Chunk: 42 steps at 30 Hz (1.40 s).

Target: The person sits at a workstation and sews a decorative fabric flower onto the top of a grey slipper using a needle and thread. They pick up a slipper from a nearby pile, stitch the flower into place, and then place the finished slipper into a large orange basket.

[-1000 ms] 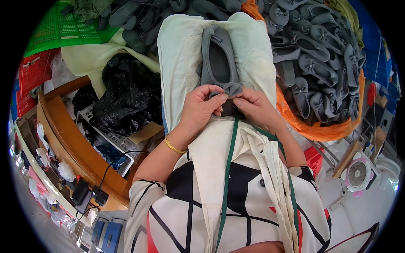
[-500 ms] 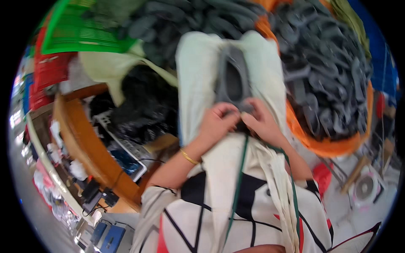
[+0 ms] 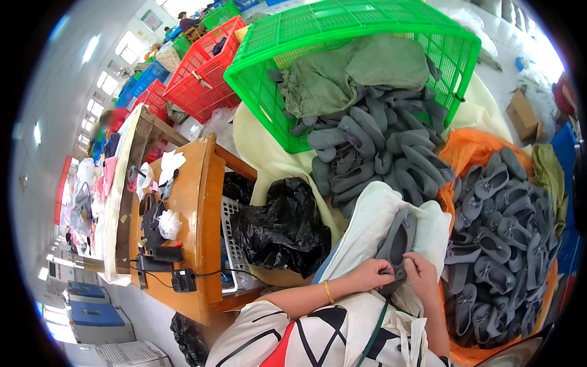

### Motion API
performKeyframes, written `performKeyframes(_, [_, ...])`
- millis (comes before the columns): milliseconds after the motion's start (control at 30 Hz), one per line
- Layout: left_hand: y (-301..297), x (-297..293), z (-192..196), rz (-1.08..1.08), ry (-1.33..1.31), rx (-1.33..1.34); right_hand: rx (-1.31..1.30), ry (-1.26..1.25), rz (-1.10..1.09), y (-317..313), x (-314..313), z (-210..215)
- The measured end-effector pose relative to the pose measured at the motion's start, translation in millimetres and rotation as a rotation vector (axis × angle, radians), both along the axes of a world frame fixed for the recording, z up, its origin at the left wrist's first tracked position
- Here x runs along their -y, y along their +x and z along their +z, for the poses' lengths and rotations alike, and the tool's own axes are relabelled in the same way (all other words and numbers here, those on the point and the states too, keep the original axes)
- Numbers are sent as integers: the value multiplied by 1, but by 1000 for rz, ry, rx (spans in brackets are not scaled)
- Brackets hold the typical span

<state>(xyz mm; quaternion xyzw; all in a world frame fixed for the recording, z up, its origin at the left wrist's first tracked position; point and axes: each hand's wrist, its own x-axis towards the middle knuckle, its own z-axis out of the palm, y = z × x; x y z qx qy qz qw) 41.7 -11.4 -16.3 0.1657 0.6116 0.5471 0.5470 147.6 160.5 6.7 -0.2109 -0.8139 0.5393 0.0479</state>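
A grey slip-on shoe point(image 3: 398, 237) lies on my lap, its opening facing up. My left hand point(image 3: 372, 275) is closed in a pinch at the shoe's near end, a gold bangle on the wrist. Across from it, my right hand point(image 3: 422, 276) is also pinched, with fingertips close to the same end. Whatever sits between the fingertips is too small to make out. Pale cloth point(image 3: 373, 211) covers my legs under the shoe.
On the right, an orange sack point(image 3: 455, 147) holds many grey shoes. More grey shoes point(image 3: 367, 140) spill from a tipped green crate point(image 3: 269, 67) ahead. To the left are a black plastic bag point(image 3: 284, 229) and a wooden table point(image 3: 205, 208) with cables. Red crates point(image 3: 205, 79) stand behind.
The view has swung up and to the left, so the crates, table and room come into sight. Both hands stay at the shoe's near end, the right fingertips now slightly farther from the left.
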Motion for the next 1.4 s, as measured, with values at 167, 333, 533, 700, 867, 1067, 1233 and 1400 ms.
performKeyframes(167, [-13,3,8,-143,-58,13,119,-202,99,-6,7,-26])
performKeyframes(333, [-29,12,45,-232,-72,-118,248,-873,-174,1,30,-24])
performKeyframes(533, [-16,40,13,-178,45,-402,71,-680,-127,15,56,-19])
performKeyframes(700, [-14,37,19,-99,-24,-128,20,-123,-51,29,59,-4])
performKeyframes(867, [2,42,-7,21,18,-80,85,-48,0,30,68,-11])
performKeyframes(1067, [1,32,5,9,15,-77,-162,174,-11,32,56,-8])
performKeyframes(1233, [2,31,5,-9,-25,-173,-283,425,36,28,57,-13])
performKeyframes(1400, [2,42,0,-82,-38,-324,-546,504,-41,19,58,22])
